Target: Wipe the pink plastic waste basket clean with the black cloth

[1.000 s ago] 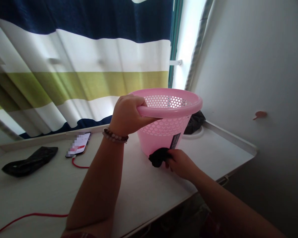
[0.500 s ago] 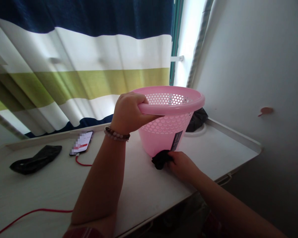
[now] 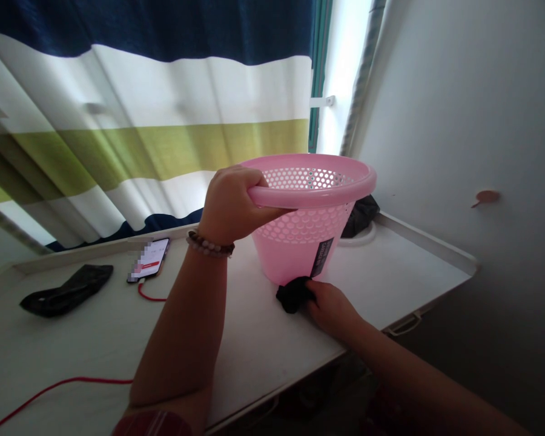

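A pink plastic waste basket (image 3: 288, 251) with a perforated upper wall and a dark label stands on the white tabletop. My left hand (image 3: 231, 203) is closed over the left side of its rim, thumb on the outside. Low down in front, my right hand (image 3: 331, 307) pinches a crumpled black cloth (image 3: 294, 295). That cloth is against or just in front of the basket's base; its contact with the wall is partly hidden. The basket's far side and floor are out of sight.
At the left lie a black folded bag-like item (image 3: 68, 290) and a phone (image 3: 149, 260) with a red cable (image 3: 86, 380). Behind the basket sits a dark bag (image 3: 362, 215) on a white ring. A raised lip (image 3: 431, 242) edges the table; striped curtains hang behind.
The view has shifted slightly. My right hand and the black cloth have moved a little down along the basket's base. My left hand keeps its hold on the rim.
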The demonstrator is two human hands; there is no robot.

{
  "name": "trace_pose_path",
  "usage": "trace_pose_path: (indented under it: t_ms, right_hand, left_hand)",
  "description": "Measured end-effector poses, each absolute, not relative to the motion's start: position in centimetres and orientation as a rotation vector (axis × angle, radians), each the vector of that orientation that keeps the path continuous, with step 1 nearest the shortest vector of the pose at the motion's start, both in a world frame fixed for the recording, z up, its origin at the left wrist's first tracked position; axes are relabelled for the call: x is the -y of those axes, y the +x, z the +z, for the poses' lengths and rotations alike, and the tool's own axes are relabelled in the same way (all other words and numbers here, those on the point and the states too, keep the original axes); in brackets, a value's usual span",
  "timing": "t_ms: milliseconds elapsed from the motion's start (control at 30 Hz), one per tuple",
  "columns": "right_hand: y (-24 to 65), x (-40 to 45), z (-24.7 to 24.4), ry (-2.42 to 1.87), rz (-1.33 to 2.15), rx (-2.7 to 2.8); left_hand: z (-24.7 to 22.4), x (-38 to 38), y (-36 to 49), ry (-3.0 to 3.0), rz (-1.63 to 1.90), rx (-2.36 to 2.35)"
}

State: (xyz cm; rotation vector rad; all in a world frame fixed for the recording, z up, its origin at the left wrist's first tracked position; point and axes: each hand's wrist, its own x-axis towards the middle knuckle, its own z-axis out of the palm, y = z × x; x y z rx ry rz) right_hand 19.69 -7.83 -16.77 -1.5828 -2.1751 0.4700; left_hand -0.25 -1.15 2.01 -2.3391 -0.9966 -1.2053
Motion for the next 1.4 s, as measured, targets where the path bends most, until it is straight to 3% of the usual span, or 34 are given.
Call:
trace_pose_path:
  t_ms: [600, 833, 1033, 1200, 1400]
  right_hand:
    - [19.6, 9.3, -16.5, -1.304, 0.636, 2.036]
    - [19.9, 8.8, -17.3, -1.137, 0.544, 1.967]
    - [20.8, 9.0, -13.6, -0.954, 0.403, 1.908]
    - [21.1, 9.1, -11.0, -0.971, 0.294, 1.829]
    - [20.3, 8.3, -14.6, -1.211, 0.48, 1.923]
  left_hand:
    - [1.7, 0.8, -0.1, -2.321, -1.289, 0.959]
    - [1.8, 0.7, -0.1, -2.316, -1.29, 0.971]
    - [1.7, 0.7, -0.2, -2.311, -1.295, 0.927]
    - [1.8, 1.1, -0.1, -2.31, -1.305, 0.949]
    - [2.1, 1.4, 0.1, -2.31, -1.273, 0.999]
